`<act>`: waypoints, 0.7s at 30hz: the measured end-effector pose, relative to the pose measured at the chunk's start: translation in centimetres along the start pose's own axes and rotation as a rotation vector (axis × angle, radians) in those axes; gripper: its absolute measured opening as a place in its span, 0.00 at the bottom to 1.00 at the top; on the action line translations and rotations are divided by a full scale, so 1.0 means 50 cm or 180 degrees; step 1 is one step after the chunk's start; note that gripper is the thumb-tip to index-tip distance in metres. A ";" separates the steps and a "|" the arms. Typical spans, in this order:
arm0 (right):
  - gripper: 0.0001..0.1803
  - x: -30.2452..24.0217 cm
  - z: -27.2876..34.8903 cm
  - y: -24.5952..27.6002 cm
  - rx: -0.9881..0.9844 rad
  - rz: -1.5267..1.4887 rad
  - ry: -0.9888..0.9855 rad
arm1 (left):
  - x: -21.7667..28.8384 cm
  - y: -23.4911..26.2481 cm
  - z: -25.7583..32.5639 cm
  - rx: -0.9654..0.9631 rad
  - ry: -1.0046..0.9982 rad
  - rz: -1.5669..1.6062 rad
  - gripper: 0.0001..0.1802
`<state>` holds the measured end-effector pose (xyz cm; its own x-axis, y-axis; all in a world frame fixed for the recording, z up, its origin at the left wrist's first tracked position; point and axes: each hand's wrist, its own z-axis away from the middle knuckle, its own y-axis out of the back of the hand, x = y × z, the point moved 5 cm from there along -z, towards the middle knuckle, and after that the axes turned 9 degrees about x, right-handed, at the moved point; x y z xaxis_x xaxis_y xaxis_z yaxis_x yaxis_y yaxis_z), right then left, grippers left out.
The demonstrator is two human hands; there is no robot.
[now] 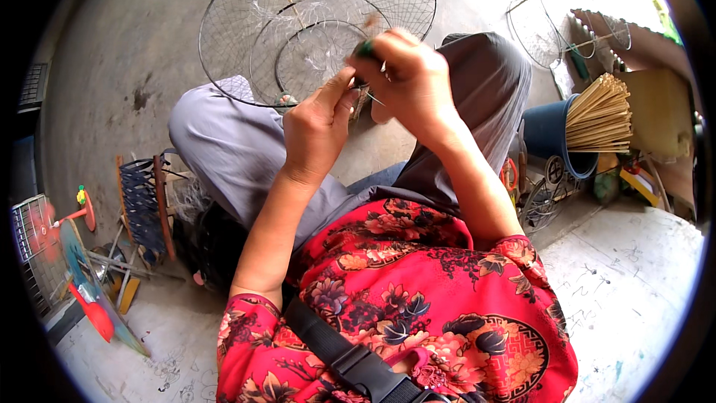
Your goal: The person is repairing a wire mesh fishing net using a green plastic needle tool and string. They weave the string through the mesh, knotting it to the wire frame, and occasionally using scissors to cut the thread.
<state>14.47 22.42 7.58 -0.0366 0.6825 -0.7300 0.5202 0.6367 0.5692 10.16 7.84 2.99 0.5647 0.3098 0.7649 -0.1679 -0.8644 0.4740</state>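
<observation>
In front of me, between my knees, is a round net cage (257,11) with black hoops and thin mesh. Loose white strands hang about its middle. My left hand (317,130) is closed in a pinch at the cage's near rim; what lies between its fingertips is too small to make out. Close against it, my right hand (414,82) is closed round a small dark green thing (365,49), partly hidden by the fingers and blurred. A thin pale line shows just below the right fingers.
To my right stands a blue bucket (543,130) packed with thin wooden sticks (599,116). More hooped frames (533,26) lie at the far right. A low woven stool (142,201) and a fan with red parts (97,313) are on my left. A pale scribbled-on surface (626,291) lies behind me.
</observation>
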 end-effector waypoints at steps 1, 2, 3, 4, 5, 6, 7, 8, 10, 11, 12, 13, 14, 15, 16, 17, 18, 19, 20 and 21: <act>0.11 0.000 -0.012 0.035 0.0725 -0.1040 -0.0129 | -0.007 0.000 0.001 -0.0036 0.0222 0.0048 0.15; 0.11 0.025 -0.004 0.053 0.0908 -0.1995 -0.0886 | -0.025 -0.005 0.007 -0.0231 0.0800 0.0220 0.14; 0.11 0.057 0.016 0.057 0.1098 -0.2820 -0.1886 | -0.024 -0.005 0.009 -0.0221 0.0779 0.0314 0.14; 0.13 0.065 0.033 0.065 0.0886 -0.2062 -0.1696 | -0.024 -0.005 0.008 -0.0209 0.0721 0.0412 0.14; 0.11 0.044 0.039 0.067 0.0867 -0.0985 -0.0335 | -0.024 -0.007 0.005 -0.0168 0.0664 0.0535 0.14; 0.10 0.040 0.068 0.052 0.0618 0.0138 0.0215 | -0.029 -0.012 0.004 -0.0176 0.0795 0.0644 0.15; 0.09 0.039 0.102 0.028 0.0419 0.1329 0.0662 | -0.028 -0.016 0.001 -0.0149 0.0673 0.0586 0.15; 0.07 0.063 0.126 -0.004 -0.0193 0.1555 0.0187 | -0.028 -0.017 -0.001 -0.0105 0.0599 0.0536 0.15; 0.05 0.077 0.175 -0.046 -0.0908 0.1527 -0.0366 | -0.027 -0.020 -0.003 -0.0086 0.0496 0.0476 0.16; 0.12 0.041 0.182 -0.042 -0.0299 0.1155 0.0365 | -0.026 -0.021 -0.003 -0.0095 0.0478 0.0458 0.16; 0.15 0.013 0.195 -0.034 -0.0072 0.0601 0.0716 | -0.024 -0.020 -0.003 -0.0112 0.0453 0.0432 0.16; 0.19 -0.007 0.202 -0.025 0.0037 0.0090 0.0844 | -0.021 -0.021 -0.005 -0.0171 0.0368 0.0366 0.17; 0.22 -0.014 0.200 -0.011 0.0240 -0.0455 0.0695 | -0.020 -0.027 -0.002 -0.0276 0.0519 0.0679 0.17; 0.25 -0.014 0.196 -0.012 0.0006 -0.0861 0.0272 | -0.022 -0.029 -0.003 -0.0356 0.0652 0.1008 0.16; 0.23 -0.012 0.191 -0.015 -0.0413 -0.1286 -0.0020 | -0.029 -0.035 -0.001 -0.0324 0.0970 0.1205 0.13; 0.19 -0.020 0.186 -0.007 -0.0567 -0.1501 -0.0003 | -0.039 -0.035 -0.001 -0.0285 0.1300 0.1446 0.10; 0.16 -0.029 0.178 0.004 -0.0627 -0.1396 0.0116 | -0.044 -0.039 -0.002 -0.0289 0.1374 0.1263 0.09; 0.13 -0.036 0.174 0.016 -0.0735 -0.1244 0.0081 | -0.042 -0.040 -0.008 -0.0251 0.1198 0.1272 0.08; 0.09 -0.043 0.168 0.028 -0.0803 -0.1037 -0.0107 | -0.050 -0.040 -0.013 -0.0207 0.1311 0.1191 0.07; 0.09 -0.065 0.156 0.049 -0.0551 -0.0462 0.0299 | -0.054 -0.041 -0.019 -0.0140 0.1303 0.1171 0.07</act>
<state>22.54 18.96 8.39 -0.1839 0.6045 -0.7751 0.3500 0.7771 0.5230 8.21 9.14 0.36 0.1035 0.1269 0.9865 -0.3335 -0.9300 0.1546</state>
